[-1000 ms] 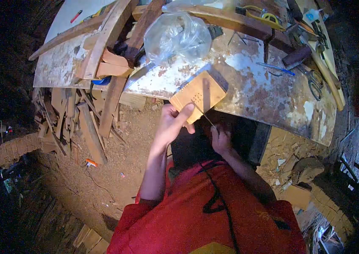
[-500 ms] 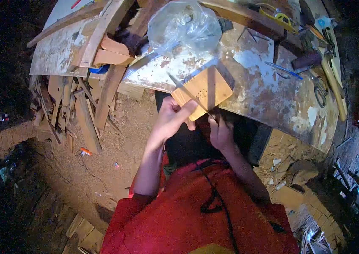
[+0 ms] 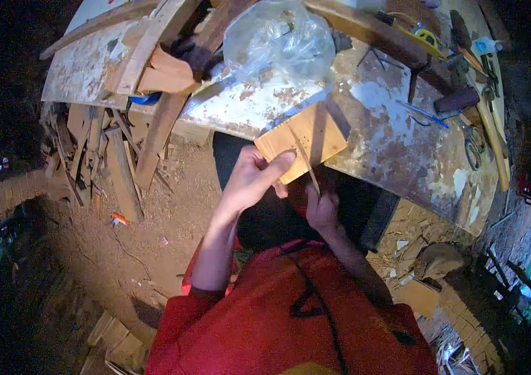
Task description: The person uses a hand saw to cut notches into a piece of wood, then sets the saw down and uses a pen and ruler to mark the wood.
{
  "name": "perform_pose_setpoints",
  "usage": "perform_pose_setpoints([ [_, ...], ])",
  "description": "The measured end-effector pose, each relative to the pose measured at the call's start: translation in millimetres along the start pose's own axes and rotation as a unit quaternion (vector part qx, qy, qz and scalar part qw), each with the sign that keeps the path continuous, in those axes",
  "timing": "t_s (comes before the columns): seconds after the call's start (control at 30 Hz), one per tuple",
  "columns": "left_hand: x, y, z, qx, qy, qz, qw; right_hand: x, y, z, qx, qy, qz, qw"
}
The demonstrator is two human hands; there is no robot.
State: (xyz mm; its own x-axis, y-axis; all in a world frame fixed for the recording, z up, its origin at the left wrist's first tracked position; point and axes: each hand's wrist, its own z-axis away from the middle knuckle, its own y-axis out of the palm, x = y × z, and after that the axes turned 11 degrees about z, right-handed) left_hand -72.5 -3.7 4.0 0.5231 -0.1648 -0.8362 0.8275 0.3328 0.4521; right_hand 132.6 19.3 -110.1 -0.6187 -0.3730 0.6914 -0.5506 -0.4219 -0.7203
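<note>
A flat yellowish wooden block with small dark holes in its face and notches along its far edge is held at the bench's front edge. My left hand is closed on its near left corner, the thumb pressed on top. My right hand, below the block, grips the end of a thin, narrow blade-like tool. That tool slants up across the block's face, its tip over the holes. A dark band of shadow crosses the block's right part. The fingers of my right hand are partly in shadow.
The worn bench carries a clear plastic bag, wooden beams, a blue pen, scissors, a yellow tape measure and a long wooden handle. Wood offcuts lean below, left.
The tool in my right hand has drawn back toward me, its tip moving from beyond the block's far left edge onto its face. My left hand still holds the block.
</note>
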Motion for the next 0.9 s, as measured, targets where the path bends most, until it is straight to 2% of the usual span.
perform_pose_setpoints([
  [0.07,3.8,-2.2,2.4,-0.004,-0.004,-0.007,1.000,32.6,-30.0,-18.9,0.094,0.078,-0.006,0.993],
  [0.17,0.4,-3.6,0.3,-0.002,-0.005,-0.030,1.000,11.3,-15.3,-19.5,-0.055,-0.107,0.031,0.992],
  [0.23,-0.5,0.1,1.0,0.007,0.001,-0.029,1.000,-6.2,6.3,1.7,0.018,0.059,-0.110,0.992],
  [0.3,0.9,0.4,0.9,-0.002,0.009,-0.027,1.000,-23.5,11.5,11.4,0.051,0.066,-0.032,0.996],
  [0.4,4.8,-1.1,1.6,-0.019,0.012,-0.012,1.000,9.4,-17.7,-15.7,0.063,-0.001,0.079,0.995],
  [0.47,0.6,-0.3,1.3,-0.011,0.014,-0.036,0.999,-28.5,11.5,-2.9,-0.026,-0.059,0.107,0.992],
  [0.57,-0.4,2.7,2.3,-0.018,0.010,-0.027,0.999,-32.5,27.2,5.6,-0.060,-0.032,0.025,0.997],
  [0.63,1.7,1.6,-0.4,-0.023,0.006,-0.015,1.000,-4.6,-1.5,1.5,0.055,0.074,-0.060,0.994],
  [0.73,7.0,-0.4,2.5,-0.021,0.003,-0.014,1.000,-2.8,-7.5,-13.6,0.068,-0.017,0.058,0.996],
  [0.8,2.3,-1.0,1.3,-0.011,0.001,-0.038,0.999,-47.3,32.6,6.6,-0.003,-0.013,0.055,0.998],
  [0.9,0.7,4.4,1.0,-0.028,-0.003,-0.017,0.999,-48.8,34.2,10.1,-0.040,-0.021,0.049,0.998],
])
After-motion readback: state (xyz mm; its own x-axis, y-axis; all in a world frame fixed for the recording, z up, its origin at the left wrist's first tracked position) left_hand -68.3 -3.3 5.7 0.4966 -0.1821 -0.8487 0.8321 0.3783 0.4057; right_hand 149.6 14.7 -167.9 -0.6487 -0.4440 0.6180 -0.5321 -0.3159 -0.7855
